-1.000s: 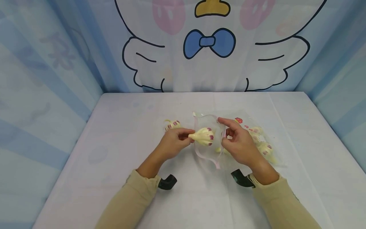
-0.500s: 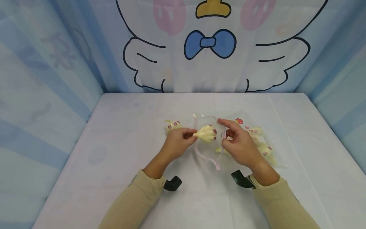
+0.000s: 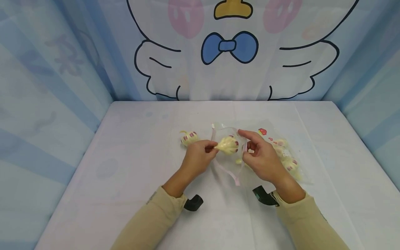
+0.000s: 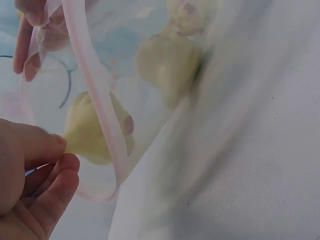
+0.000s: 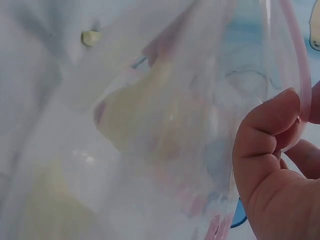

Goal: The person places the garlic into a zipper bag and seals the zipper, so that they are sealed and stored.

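My left hand [image 3: 199, 155] pinches a pale yellow garlic bulb [image 3: 228, 145] by its stem, its purple-tipped end pointing right. The bulb is at the open mouth of a clear plastic bag [image 3: 262, 126] with a pink rim. In the left wrist view the pink rim [image 4: 91, 82] crosses in front of the bulb. My right hand [image 3: 263, 158] pinches the rim on the far side and holds the mouth apart. More garlic bulbs [image 3: 290, 163] lie inside the bag, seen hazily through the plastic. The right wrist view shows the held bulb [image 5: 132, 112] blurred behind the plastic.
Another garlic bulb [image 3: 189, 138] lies on the white-covered table [image 3: 131, 156], just beyond my left hand. A patterned curtain [image 3: 229, 76] stands along the table's back edge. Black curved pieces [image 3: 193, 202] stick out from both sleeves.
My left hand has moved a little to the right, carrying the garlic bulb further into the bag's mouth. My right hand has stayed in place on the rim.
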A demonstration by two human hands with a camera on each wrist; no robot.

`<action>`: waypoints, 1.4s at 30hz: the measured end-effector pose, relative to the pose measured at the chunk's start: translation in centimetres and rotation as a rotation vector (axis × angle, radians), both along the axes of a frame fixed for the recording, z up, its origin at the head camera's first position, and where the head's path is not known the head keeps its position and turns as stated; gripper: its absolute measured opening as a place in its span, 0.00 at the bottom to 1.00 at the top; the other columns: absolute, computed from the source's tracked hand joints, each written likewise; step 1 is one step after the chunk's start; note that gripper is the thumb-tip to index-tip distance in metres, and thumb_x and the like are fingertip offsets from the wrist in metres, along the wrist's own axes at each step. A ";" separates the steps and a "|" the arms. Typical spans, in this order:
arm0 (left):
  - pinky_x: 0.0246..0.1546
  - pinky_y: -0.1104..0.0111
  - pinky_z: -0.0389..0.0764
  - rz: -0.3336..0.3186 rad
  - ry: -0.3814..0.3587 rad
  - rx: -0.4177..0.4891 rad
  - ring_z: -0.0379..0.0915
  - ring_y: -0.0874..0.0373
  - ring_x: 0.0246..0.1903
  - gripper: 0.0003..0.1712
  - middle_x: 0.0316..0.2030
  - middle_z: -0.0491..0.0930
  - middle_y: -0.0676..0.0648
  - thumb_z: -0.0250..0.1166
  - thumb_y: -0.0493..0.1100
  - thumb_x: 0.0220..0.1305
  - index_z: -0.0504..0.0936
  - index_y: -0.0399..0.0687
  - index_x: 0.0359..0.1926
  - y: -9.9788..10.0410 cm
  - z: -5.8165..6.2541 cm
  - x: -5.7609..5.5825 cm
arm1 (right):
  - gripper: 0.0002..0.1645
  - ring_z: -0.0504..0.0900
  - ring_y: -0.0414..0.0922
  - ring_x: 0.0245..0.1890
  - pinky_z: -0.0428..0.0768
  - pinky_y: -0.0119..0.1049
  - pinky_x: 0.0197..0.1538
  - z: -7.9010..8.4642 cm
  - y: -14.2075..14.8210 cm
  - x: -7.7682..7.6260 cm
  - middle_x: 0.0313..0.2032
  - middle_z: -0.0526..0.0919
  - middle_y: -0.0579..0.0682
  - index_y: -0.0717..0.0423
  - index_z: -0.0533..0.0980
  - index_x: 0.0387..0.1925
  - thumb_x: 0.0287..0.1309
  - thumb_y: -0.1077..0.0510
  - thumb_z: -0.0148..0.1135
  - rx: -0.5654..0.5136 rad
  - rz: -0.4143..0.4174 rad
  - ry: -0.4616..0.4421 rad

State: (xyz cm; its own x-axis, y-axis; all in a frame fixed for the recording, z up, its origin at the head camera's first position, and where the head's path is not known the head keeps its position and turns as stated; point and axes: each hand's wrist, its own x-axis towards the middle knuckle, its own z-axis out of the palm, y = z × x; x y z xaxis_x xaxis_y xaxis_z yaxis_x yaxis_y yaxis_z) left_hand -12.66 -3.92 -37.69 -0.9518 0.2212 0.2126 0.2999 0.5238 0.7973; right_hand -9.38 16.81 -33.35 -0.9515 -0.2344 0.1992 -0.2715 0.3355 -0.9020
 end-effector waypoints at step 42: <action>0.43 0.68 0.80 -0.054 0.076 -0.305 0.81 0.56 0.42 0.09 0.40 0.87 0.47 0.67 0.37 0.66 0.89 0.41 0.46 4.3 -0.5 -0.1 | 0.33 0.73 0.44 0.37 0.73 0.26 0.32 0.2 -0.4 -0.2 0.55 0.74 0.58 0.67 0.70 0.65 0.56 0.74 0.51 0.017 0.003 0.023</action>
State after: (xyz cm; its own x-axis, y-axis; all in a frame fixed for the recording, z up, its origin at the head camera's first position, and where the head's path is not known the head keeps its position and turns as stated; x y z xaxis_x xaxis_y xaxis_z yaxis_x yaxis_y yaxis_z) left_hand -12.75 0.42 -38.18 -0.9210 0.3353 0.1986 0.3862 0.7174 0.5798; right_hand -9.55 16.44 -33.10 -0.9460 -0.2410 0.2170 -0.2933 0.3502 -0.8896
